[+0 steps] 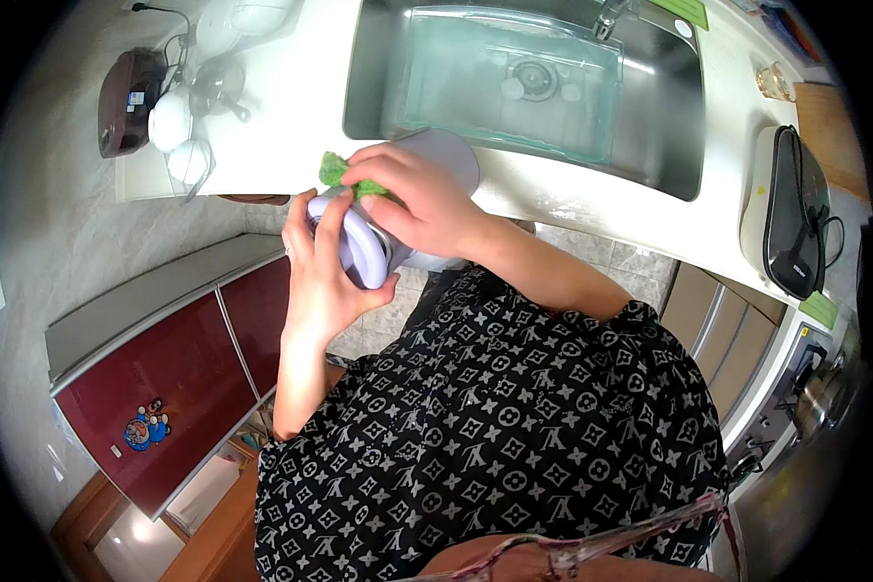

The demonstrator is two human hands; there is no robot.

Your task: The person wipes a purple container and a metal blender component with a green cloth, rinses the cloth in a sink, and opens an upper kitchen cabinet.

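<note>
A pale lilac cylindrical container (pixel 442 154), perhaps a kettle or jug, lies tilted between my hands at the counter's front edge. My left hand (pixel 324 269) grips its rimmed end, fingers over the lilac rim (pixel 364 251) and thumb beneath. A green scrubbing cloth or sponge (pixel 332 169) is held in my right hand (pixel 418 200) and pressed against the container's side. The inside of the container and much of its body are hidden by my hands. Behind it, a clear greenish rectangular basin (pixel 509 149) stands in the steel sink (pixel 658 116).
A faucet (pixel 612 18) reaches over the sink's back edge. White bowls (pixel 169 120), a clear lidded pot or cup (pixel 217 86) and a dark brown appliance (pixel 127 102) stand at the left. A black-topped appliance (pixel 796 211) with a cord sits at the right, near the gas stove (pixel 778 400).
</note>
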